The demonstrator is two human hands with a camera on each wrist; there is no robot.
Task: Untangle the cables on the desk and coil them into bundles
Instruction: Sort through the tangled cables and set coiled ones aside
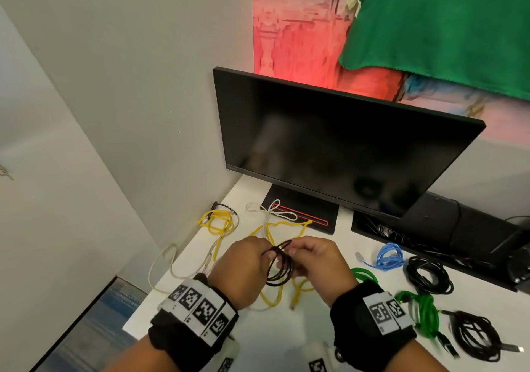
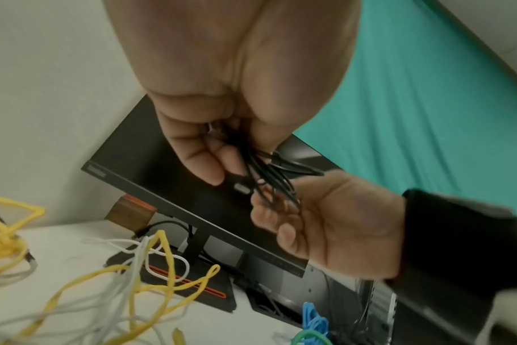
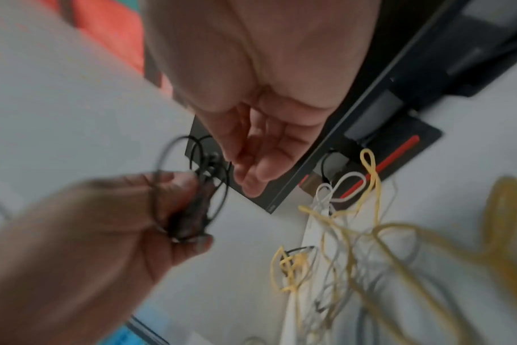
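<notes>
Black cable (image 1: 279,268) | thin, looped in a small coil | left hand (image 1: 241,268) fingers pinching coil | right hand (image 1: 318,262) fingers pinching its end

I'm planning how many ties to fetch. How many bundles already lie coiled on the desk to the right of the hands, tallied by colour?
Blue bundle: 1
Green bundle: 1
Black bundles: 2
Total: 4
The black coil in the left hand and right hand is not counted.

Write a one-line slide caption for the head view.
Left hand and right hand hold a coiled black cable above loose yellow cables on the white desk.
</notes>
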